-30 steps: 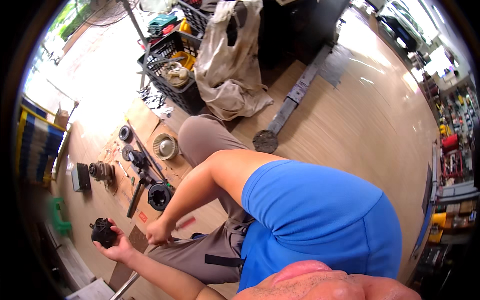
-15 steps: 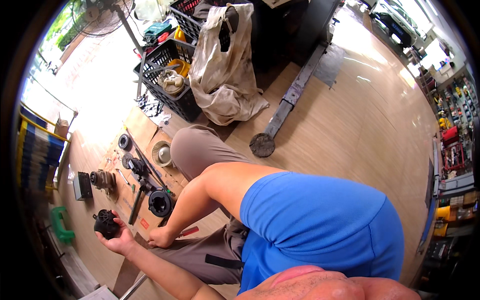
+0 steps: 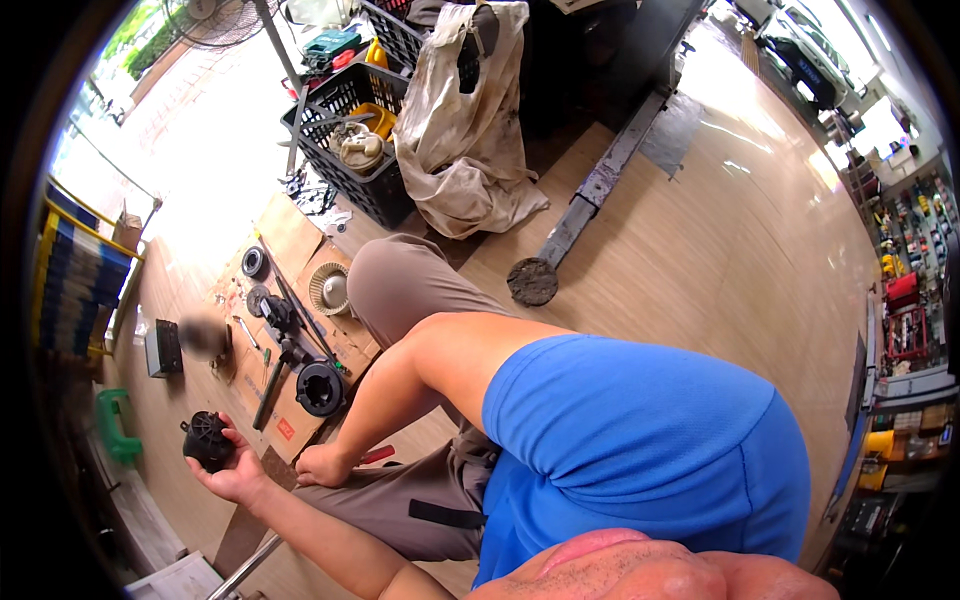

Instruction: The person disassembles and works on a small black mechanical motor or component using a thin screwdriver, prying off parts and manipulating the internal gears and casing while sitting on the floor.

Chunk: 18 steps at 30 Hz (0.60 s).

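Note:
My left hand (image 3: 240, 470) is closed around a black round ribbed plastic part (image 3: 207, 441), its fingers along the right side and underneath. It is raised off the floor, near the cardboard's lower left corner. My right hand (image 3: 323, 465) is closed in a fist over my bent leg. A red handle (image 3: 377, 455) shows just past the right wrist; whether the fist grips it is hidden. Closest to the right hand on the cardboard (image 3: 285, 405) is a black ring-shaped housing (image 3: 320, 388). A white finned blower wheel (image 3: 330, 288) lies farther up.
Several dark parts and a green-handled tool (image 3: 268, 392) are spread on the cardboard. A blurred round object (image 3: 205, 338) stands at its left edge, by a black box (image 3: 163, 348). Black crates (image 3: 350, 180), a stained cloth bag (image 3: 455, 150) and a metal lift arm (image 3: 590, 200) stand beyond.
The black part in my left hand has tilted slightly. My right fist has stayed by the leg. The whole view has shifted a little, and the object at the cardboard's left edge is now blurred.

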Tool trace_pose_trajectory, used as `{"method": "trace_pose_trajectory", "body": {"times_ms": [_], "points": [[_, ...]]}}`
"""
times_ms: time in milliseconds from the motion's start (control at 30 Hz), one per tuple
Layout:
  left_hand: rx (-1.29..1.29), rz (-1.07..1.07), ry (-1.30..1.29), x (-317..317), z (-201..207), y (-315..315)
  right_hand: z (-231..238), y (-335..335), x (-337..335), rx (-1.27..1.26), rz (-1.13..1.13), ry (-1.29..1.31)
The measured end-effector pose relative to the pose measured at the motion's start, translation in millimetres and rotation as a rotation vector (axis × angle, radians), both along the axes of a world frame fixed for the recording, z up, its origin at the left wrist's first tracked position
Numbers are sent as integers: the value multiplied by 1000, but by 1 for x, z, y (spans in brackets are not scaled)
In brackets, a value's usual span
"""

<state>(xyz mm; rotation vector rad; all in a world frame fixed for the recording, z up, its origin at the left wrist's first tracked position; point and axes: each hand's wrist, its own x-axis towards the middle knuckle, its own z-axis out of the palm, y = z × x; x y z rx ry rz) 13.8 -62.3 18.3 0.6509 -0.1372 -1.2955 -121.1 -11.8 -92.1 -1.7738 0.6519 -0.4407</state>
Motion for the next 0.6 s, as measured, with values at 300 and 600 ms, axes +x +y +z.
{"method": "trace_pose_trajectory", "body": {"times_ms": [300, 600], "points": [[18, 47, -10, -3, 2, 4, -1, 2, -6, -77, 37, -22], [14, 34, -18, -5, 3, 3, 6, -6, -7, -57, 29, -19]]}}
